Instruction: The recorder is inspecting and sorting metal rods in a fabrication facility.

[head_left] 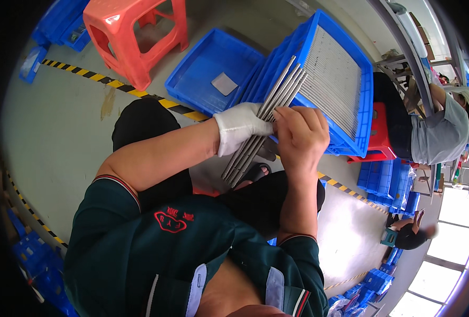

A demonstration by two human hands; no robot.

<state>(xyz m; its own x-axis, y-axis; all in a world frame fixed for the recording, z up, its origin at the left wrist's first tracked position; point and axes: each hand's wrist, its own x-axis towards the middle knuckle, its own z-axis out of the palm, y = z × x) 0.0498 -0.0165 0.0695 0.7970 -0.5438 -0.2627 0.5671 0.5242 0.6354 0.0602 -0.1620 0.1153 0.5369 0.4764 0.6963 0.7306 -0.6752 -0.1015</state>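
Note:
My left hand point(241, 127), in a white knit glove, is wrapped round a bundle of thin metal rods point(285, 90). The rods slant from upper right to lower left, and their ends stick out on both sides of the glove. Bare and closed, my right hand point(304, 136) touches the bundle beside the glove's thumb, its fingertips pinched together. What lies between those fingertips is hidden. Just beyond the hands, a blue crate point(365, 68) holds many similar rods lying side by side in a flat layer.
The crate tops a stack. Left of it lies a shallow blue tray point(192, 79) with a pale paper piece point(224, 83) inside. A red plastic stool point(139, 37) stands beyond. Yellow-black tape point(100, 77) marks the floor. A co-worker point(440, 129) sits at the right.

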